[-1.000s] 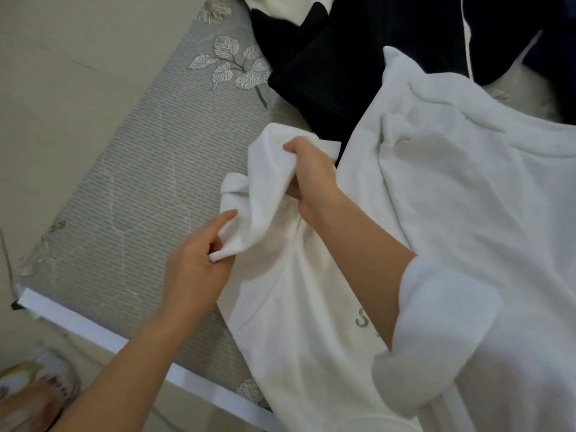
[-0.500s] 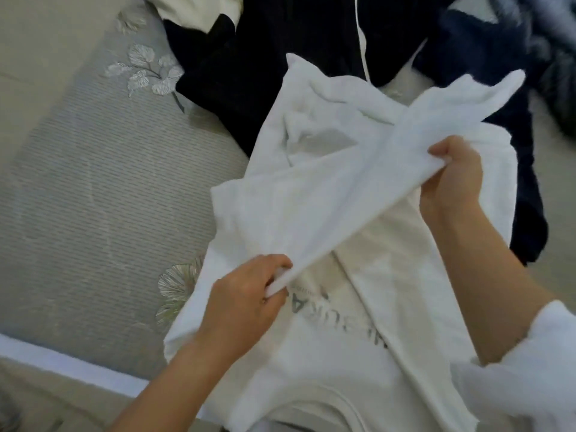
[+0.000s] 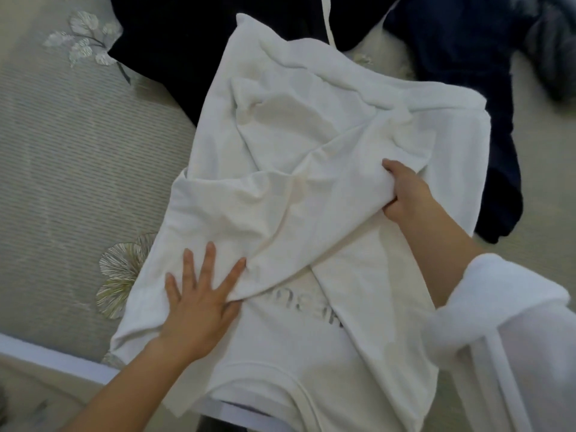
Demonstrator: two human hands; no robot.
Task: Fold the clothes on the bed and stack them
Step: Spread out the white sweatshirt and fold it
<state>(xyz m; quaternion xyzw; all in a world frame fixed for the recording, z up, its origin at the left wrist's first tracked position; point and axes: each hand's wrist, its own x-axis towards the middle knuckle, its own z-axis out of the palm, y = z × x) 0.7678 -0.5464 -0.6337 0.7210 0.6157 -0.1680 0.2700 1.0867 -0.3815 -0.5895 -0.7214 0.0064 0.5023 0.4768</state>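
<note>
Since half a second ago the sleeve (image 3: 265,213) has come down across the white shirt (image 3: 311,120), which lies on the bed (image 3: 62,182) near its front edge. Now the left hand (image 3: 199,304) has released its grip and presses flat, fingers spread. The right hand (image 3: 405,194) grips a fold of the sleeve. Dark clothes (image 3: 174,42) lie beyond.

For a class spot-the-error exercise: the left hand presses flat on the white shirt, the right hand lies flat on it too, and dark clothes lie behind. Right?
No. In the head view the right hand is not flat: it grips a fold of the white shirt. The left hand does press flat on it, and dark clothes do lie behind.
</note>
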